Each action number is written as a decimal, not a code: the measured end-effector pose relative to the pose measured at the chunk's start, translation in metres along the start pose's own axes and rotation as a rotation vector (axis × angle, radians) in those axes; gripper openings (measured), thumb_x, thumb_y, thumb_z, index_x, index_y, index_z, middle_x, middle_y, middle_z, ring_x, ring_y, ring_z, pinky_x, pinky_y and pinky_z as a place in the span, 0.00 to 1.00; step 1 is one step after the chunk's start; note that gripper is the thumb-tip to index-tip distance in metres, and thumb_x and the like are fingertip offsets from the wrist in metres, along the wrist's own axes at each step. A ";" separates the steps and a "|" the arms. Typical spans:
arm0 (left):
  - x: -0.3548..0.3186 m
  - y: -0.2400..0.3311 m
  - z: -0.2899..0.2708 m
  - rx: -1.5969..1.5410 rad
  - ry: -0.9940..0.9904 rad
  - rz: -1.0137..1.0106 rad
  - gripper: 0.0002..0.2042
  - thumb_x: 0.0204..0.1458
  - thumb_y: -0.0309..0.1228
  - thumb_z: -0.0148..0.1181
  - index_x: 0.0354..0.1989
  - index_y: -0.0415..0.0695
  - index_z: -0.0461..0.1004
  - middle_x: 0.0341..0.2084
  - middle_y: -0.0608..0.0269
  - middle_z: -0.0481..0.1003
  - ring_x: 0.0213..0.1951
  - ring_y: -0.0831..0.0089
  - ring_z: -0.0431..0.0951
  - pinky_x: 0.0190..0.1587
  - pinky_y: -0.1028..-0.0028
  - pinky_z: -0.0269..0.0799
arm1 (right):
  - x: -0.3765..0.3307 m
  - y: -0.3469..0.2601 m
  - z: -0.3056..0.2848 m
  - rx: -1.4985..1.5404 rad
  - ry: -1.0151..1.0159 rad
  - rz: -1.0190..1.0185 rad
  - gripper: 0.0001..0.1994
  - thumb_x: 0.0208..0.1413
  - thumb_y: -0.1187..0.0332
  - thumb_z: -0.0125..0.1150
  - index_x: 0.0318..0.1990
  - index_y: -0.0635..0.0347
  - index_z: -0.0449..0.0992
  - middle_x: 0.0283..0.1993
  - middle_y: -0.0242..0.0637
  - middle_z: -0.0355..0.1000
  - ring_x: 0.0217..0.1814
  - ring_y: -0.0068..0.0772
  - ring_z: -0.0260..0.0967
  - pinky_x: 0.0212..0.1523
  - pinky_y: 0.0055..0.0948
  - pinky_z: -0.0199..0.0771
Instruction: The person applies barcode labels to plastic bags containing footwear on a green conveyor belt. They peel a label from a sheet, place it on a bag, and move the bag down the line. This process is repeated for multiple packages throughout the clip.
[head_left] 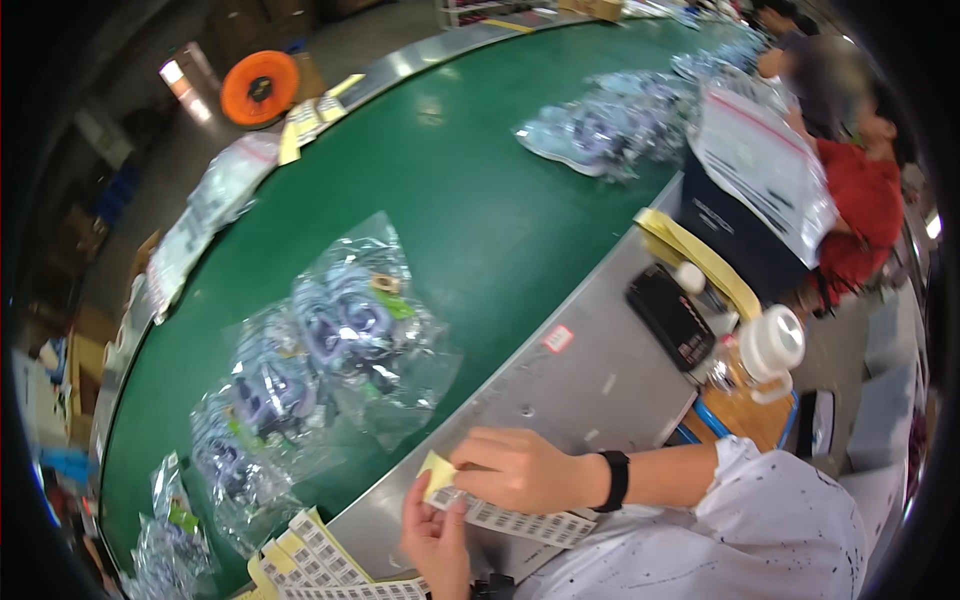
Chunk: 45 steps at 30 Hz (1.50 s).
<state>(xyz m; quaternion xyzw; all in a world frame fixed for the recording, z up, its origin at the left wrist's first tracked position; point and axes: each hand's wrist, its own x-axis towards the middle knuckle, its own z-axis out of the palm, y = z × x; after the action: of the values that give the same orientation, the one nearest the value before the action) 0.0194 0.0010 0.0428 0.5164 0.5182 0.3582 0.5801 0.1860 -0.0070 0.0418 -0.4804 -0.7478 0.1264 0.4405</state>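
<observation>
A sheet of barcode labels [530, 522] with yellow backing lies between my two hands over the metal table edge. My left hand [437, 537] grips its left end, thumb in front and fingers behind. My right hand [522, 472] has its fingers closed on the sheet's yellow upper corner [438, 474]; whether a label sits between those fingertips is hidden. More label sheets [315, 558] lie left of my left hand. Clear plastic bags with light blue and purple items inside [360, 320] lie on the green belt [470, 240] beyond my hands.
On the metal ledge [570, 385] to the right are a black device [672, 315], a bottle with a white lid [772, 342] and a dark box [735, 230] with plastic bags on it. A person in red [862, 215] sits further along. An orange fan [260, 88] stands beyond the belt.
</observation>
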 end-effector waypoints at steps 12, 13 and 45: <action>0.013 -0.050 -0.004 -0.159 0.118 -0.024 0.25 0.51 0.17 0.54 0.59 0.33 0.57 0.40 0.52 0.74 0.37 0.76 0.77 0.38 0.82 0.72 | 0.179 0.214 -0.034 0.420 0.305 0.521 0.05 0.46 0.73 0.64 0.27 0.64 0.75 0.31 0.32 0.72 0.31 0.19 0.66 0.32 0.21 0.66; 0.015 -0.050 -0.002 -0.155 0.113 -0.030 0.25 0.51 0.17 0.54 0.59 0.33 0.58 0.40 0.52 0.74 0.37 0.76 0.77 0.37 0.82 0.72 | 0.185 0.242 -0.029 0.425 0.284 0.584 0.06 0.45 0.72 0.65 0.26 0.64 0.76 0.28 0.32 0.73 0.29 0.21 0.67 0.30 0.23 0.66; 0.017 -0.064 0.005 -0.270 0.122 0.001 0.27 0.52 0.14 0.48 0.63 0.35 0.52 0.50 0.47 0.68 0.48 0.67 0.73 0.48 0.73 0.72 | 0.180 0.324 -0.088 -0.449 0.195 0.576 0.10 0.39 0.74 0.57 0.32 0.70 0.76 0.29 0.56 0.74 0.33 0.52 0.74 0.37 0.44 0.75</action>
<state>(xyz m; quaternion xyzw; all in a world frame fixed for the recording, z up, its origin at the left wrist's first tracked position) 0.0203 0.0027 -0.0233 0.4113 0.4993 0.4558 0.6114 0.4243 0.2854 -0.0085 -0.7654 -0.5455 0.0318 0.3399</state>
